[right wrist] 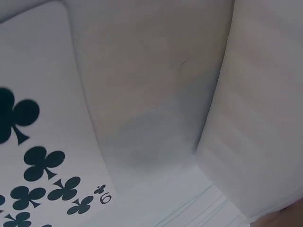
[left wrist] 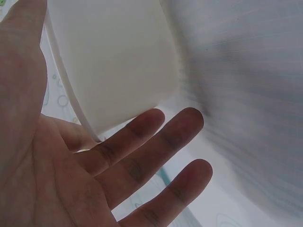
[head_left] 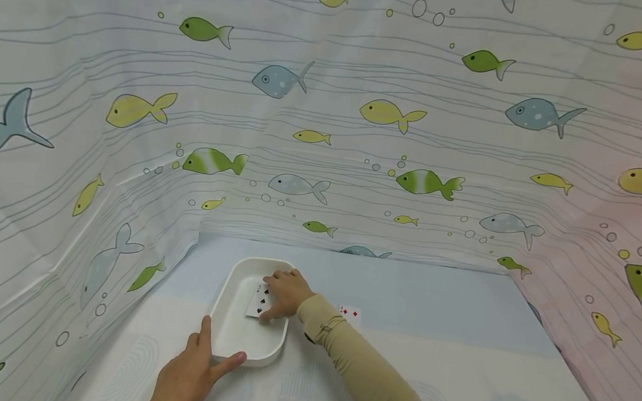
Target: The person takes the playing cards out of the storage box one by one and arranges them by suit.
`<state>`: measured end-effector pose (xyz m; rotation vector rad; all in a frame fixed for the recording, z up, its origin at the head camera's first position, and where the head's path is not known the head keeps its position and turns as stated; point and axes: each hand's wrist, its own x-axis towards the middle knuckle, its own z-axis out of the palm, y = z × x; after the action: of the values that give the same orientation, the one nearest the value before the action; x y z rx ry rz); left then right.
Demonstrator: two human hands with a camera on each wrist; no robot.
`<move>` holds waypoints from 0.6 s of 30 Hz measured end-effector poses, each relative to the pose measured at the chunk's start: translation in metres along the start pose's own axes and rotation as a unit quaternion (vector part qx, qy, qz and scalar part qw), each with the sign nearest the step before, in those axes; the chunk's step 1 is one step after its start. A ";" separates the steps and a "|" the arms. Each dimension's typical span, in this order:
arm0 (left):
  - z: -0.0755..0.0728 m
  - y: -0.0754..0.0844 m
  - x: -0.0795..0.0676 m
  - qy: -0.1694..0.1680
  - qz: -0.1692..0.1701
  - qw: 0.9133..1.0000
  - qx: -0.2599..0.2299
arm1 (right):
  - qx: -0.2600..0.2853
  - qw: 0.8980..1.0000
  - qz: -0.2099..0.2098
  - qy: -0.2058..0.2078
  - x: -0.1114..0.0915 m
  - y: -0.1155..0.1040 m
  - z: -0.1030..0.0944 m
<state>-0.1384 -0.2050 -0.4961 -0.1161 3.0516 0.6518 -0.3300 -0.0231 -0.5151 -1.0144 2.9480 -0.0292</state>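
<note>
A white rectangular tray (head_left: 235,329) with rounded corners rests on the light tabletop in the head view. My left hand (head_left: 185,374) touches its near-left corner, thumb along the front rim and index finger at the left side. In the left wrist view several fingers (left wrist: 142,170) extend straight beside the tray wall (left wrist: 118,61). Inside the tray, my right hand (head_left: 288,293) holds a playing card (head_left: 258,302) by its edges. Black clubs show on this card (right wrist: 52,109) in the right wrist view; the right fingers are out of sight there.
Another playing card (head_left: 351,313), with red diamonds, lies on the tabletop right of the tray, partly covered by my right sleeve (head_left: 356,356). A fish-patterned curtain (head_left: 317,122) surrounds the table at the back and sides.
</note>
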 end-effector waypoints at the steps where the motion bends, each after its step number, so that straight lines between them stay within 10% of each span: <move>1: 0.000 0.000 0.000 0.000 0.000 1.000 -0.001 | 0.005 1.000 -0.002 0.001 -0.001 0.000 0.000; 18: 0.001 -0.003 0.000 0.006 0.009 1.000 -0.003 | 0.062 0.997 -0.030 0.023 -0.007 0.004 -0.007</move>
<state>-0.1381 -0.2077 -0.4984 -0.0916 3.0657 0.6638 -0.3270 -0.0157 -0.5085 -1.0977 2.9135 -0.2365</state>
